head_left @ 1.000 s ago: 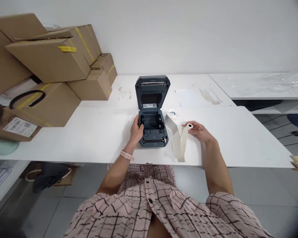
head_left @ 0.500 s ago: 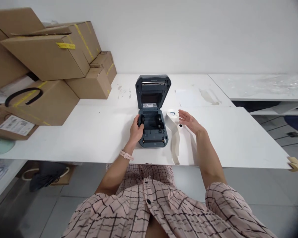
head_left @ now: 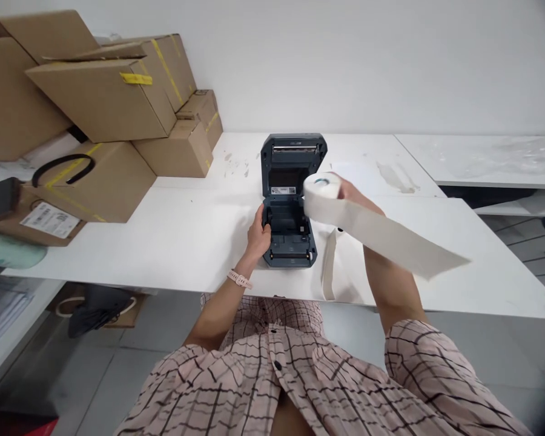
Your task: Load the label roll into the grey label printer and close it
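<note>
A dark grey label printer [head_left: 289, 239] stands on the white table [head_left: 172, 242] with its lid raised. My left hand [head_left: 258, 235] grips the printer's left side. My right hand [head_left: 355, 195] holds a white paper roll [head_left: 322, 192] lifted just right of the printer's open bay. A loose white strip [head_left: 390, 239] trails from the roll toward the right, in front of my forearm. Another strip of paper [head_left: 329, 266] and a small core lie on the table right of the printer.
Several cardboard boxes [head_left: 100, 103] are stacked at the left against the wall, one with a black handle. A second white table [head_left: 481, 160] stands at the back right. A dark bag [head_left: 95, 309] lies on the floor under the table's left part.
My right hand let go of the small core, reached to the full roll behind it and lifted it, its strip now trailing right. My left hand stayed on the printer.
</note>
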A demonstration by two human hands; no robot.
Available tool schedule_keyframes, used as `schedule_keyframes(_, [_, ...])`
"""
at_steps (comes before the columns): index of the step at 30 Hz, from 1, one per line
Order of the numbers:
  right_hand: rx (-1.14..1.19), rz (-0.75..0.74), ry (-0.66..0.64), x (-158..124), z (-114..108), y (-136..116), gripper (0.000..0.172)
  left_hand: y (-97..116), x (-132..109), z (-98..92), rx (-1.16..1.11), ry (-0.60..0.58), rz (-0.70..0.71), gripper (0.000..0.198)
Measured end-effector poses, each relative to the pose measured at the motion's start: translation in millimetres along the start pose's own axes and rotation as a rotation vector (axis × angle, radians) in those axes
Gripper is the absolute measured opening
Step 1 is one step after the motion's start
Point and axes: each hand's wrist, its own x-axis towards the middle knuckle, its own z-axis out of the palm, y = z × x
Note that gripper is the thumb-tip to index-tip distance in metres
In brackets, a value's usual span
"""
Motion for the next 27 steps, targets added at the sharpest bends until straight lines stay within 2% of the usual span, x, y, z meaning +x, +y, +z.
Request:
schedule_keyframes(2, [-0.164,-0.038,-0.209,13,18,-21,0.063,-1,1,0.8,-0.014,0.005,0.005,0.069])
schedule_keyframes(4, [-0.406,-0.029,-0.377,28,40,-31,0.063,-3,3,2.0,-0.02,0.023,0.007,0.07])
schedule_keyframes(7, [-0.688,0.027,-0.501,45,64,-34,0.068,-3,3,3.3,-0.006,0.038,0.0,0.072])
schedule_keyframes(10, [-0.743,0.075,-0.574,50,72,-34,0.07,0,1,3.0,0.025,0.03,-0.002,0.072])
schedule_keyframes(20, [-0.71,0.142,-0.728,59,67,-33,0.069,17,-6,4.0,0.094,0.07,-0.023,0.076])
schedule_keyframes(27, [-0.792,0.184,-0.761,68,72,-23,0.084,22,-8,3.8,0.146,0.087,-0.013,0.073])
